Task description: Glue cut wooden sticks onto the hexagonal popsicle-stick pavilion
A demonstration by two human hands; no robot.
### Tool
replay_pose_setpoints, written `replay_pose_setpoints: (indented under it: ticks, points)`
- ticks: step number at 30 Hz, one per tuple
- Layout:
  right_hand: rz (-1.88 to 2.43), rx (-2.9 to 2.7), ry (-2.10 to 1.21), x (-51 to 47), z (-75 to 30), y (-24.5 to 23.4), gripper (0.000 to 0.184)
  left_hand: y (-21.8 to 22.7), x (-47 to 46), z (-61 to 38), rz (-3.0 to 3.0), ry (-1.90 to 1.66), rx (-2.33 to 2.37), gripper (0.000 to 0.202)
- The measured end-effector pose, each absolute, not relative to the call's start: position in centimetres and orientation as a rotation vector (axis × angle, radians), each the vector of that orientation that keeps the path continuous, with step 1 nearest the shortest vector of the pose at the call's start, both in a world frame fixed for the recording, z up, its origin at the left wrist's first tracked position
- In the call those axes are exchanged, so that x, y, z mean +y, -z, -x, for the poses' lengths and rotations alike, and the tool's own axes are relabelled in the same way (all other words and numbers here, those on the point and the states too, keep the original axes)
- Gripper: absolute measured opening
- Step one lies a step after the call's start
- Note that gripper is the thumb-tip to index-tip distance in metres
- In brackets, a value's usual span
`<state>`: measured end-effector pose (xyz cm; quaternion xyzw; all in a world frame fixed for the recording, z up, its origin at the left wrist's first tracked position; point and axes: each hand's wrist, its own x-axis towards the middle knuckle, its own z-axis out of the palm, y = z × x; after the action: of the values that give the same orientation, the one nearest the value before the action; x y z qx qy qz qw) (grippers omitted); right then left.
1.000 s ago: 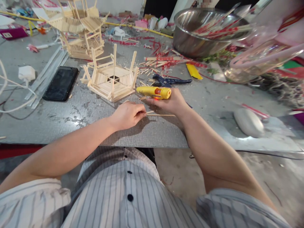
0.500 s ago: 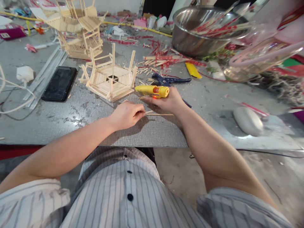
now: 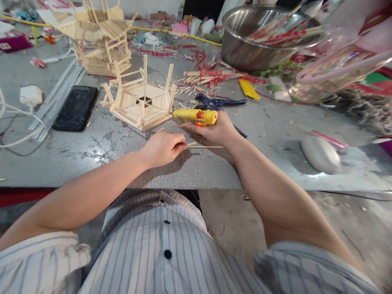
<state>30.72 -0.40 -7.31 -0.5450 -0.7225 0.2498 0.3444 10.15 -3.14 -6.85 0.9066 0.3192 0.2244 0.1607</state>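
Observation:
My right hand (image 3: 218,131) grips a yellow glue gun (image 3: 196,116), its nozzle pointing left toward a hexagonal frame of wooden sticks (image 3: 141,102) on the grey table (image 3: 92,151). My left hand (image 3: 163,148) rests on the table just below, fingers pinched on the end of a thin wooden stick (image 3: 206,146) that lies flat and runs right under my right hand. A taller stick-built tower (image 3: 98,38) stands at the far left behind the frame.
A black phone (image 3: 76,108) lies left of the frame, with a white charger and cables (image 3: 30,96) beyond. Blue pliers (image 3: 219,102), loose red and plain sticks (image 3: 208,77), a steel bowl (image 3: 260,41), a clear container (image 3: 337,69) and a white stone (image 3: 320,154) fill the right side.
Both hands stay where they were; only the view has shifted slightly.

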Motion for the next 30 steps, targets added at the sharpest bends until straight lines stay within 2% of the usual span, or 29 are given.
replay_pose_setpoints:
  ticks: [22, 30]
  points:
    - [1.468, -1.928, -0.596, -0.43, -30.78, 7.02, 0.035, 6.85, -3.14, -10.13, -2.604, -0.661, 0.898, 0.017]
    - [1.403, -1.885, -0.801, -0.71, -30.95, 6.60, 0.038, 6.74, -3.19, -10.14, -2.604, -0.639, 0.914, 0.017]
